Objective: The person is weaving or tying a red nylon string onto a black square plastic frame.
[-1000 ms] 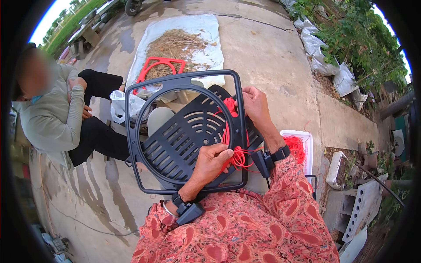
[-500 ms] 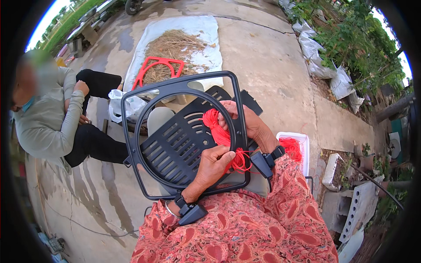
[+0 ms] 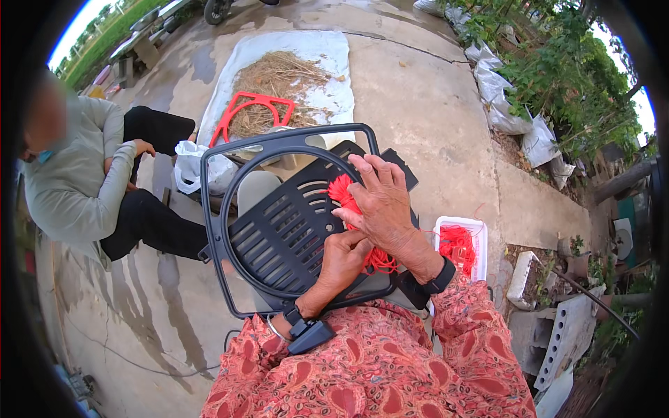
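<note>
A black frame with a large round ring inside it lies tilted across my lap, over a slotted black panel. A bundle of red cord hangs at the ring's right side, and loose strands spill out below. My left hand is closed at the ring's lower right, thumb against the curled fingers; the exact grip is partly hidden. My right hand is just above it, palm down over the ring and the cord bundle, fingers stretched apart and covering part of both.
A white tub of red cord stands at my right. Ahead, a red frame rests by dried stalks on a white sheet. A seated person is at the left, near a white plastic bag. Concrete blocks lie lower right.
My right hand has come off the cord bundle's side and swung over the ring, its fingers now spread. The cord bundle is more covered. My left hand stays near the same place.
</note>
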Motion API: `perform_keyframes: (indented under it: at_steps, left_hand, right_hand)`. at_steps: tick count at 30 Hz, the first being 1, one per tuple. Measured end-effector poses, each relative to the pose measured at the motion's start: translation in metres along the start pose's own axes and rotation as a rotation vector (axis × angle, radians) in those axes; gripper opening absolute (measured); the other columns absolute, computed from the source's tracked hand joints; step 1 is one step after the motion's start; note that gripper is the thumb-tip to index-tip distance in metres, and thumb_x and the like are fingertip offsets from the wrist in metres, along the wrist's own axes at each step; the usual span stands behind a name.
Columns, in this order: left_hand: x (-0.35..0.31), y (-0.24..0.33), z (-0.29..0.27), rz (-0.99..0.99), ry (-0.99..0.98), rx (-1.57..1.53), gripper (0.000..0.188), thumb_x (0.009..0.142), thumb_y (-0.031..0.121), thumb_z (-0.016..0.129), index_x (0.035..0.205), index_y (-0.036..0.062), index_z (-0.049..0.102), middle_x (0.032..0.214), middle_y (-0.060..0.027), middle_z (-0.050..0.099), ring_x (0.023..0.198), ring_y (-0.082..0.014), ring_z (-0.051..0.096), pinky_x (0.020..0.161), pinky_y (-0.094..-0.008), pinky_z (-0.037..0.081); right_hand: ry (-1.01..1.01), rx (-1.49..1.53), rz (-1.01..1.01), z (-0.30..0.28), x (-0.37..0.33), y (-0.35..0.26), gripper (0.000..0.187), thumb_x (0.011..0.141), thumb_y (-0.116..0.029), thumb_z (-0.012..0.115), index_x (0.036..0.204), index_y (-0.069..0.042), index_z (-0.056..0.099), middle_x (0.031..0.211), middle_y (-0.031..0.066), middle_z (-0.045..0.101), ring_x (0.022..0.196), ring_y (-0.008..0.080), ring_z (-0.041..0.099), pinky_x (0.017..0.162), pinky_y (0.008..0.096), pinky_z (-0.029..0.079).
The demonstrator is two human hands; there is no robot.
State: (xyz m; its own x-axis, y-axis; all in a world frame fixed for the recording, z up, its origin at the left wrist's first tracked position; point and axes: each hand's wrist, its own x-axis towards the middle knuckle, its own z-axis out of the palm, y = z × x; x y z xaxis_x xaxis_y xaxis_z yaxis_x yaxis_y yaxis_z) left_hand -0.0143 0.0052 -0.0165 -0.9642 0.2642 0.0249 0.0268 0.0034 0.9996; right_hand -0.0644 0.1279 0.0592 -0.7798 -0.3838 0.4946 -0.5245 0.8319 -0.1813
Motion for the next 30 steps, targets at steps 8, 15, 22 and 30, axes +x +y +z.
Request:
perform_keyframes:
  at_steps: [8, 15, 22, 30]
  left_hand:
    - [-0.001, 0.014, 0.002, -0.162, -0.018, 0.04, 0.025, 0.093, 0.012, 0.06, 0.075, -0.005, 0.066, 0.061, -0.0034, 0.061, 0.051, -0.0088, 0.056, 0.042, -0.0257, 0.046]
    - [0.0, 0.021, -0.005, -0.261, -0.113, -0.162, 0.027, 0.091, 0.013, 0.061, 0.067, -0.0013, 0.062, 0.057, -0.0019, 0.055, 0.049, -0.0078, 0.053, 0.042, -0.0247, 0.047]
    - [0.01, 0.031, -0.007, -0.377, -0.016, -0.226, 0.025, 0.092, 0.012, 0.059, 0.073, -0.0021, 0.064, 0.062, -0.0039, 0.059, 0.05, -0.0104, 0.057, 0.043, -0.0253, 0.049]
    - [0.025, 0.024, -0.017, -0.425, -0.049, -0.452, 0.014, 0.094, 0.009, 0.059, 0.088, -0.0036, 0.061, 0.075, -0.0147, 0.066, 0.052, -0.0198, 0.063, 0.042, -0.028, 0.05]
  right_hand:
    - [-0.234, -0.181, 0.128, 0.022, 0.001, 0.002, 0.049, 0.065, -0.035, 0.081, 0.095, 0.001, 0.068, 0.144, 0.0124, 0.042, 0.134, 0.0309, 0.034, 0.108, 0.0478, 0.027]
    - [0.249, 1.416, 0.559, -0.025, 0.033, 0.002, 0.031, 0.09, -0.026, 0.061, 0.106, 0.0, 0.055, 0.109, 0.0133, 0.064, 0.103, 0.0287, 0.062, 0.092, 0.0389, 0.048]
    - [0.41, 2.028, 0.422, -0.126, -0.029, 0.016, 0.032, 0.099, -0.033, 0.047, 0.106, -0.002, 0.047, 0.068, 0.001, 0.046, 0.065, 0.0156, 0.055, 0.076, 0.0376, 0.051]
    - [0.401, 1.865, 0.979, -0.204, -0.245, 0.097, 0.032, 0.097, -0.032, 0.051, 0.103, -0.001, 0.049, 0.058, -0.0007, 0.042, 0.042, 0.01, 0.042, 0.04, 0.027, 0.041]
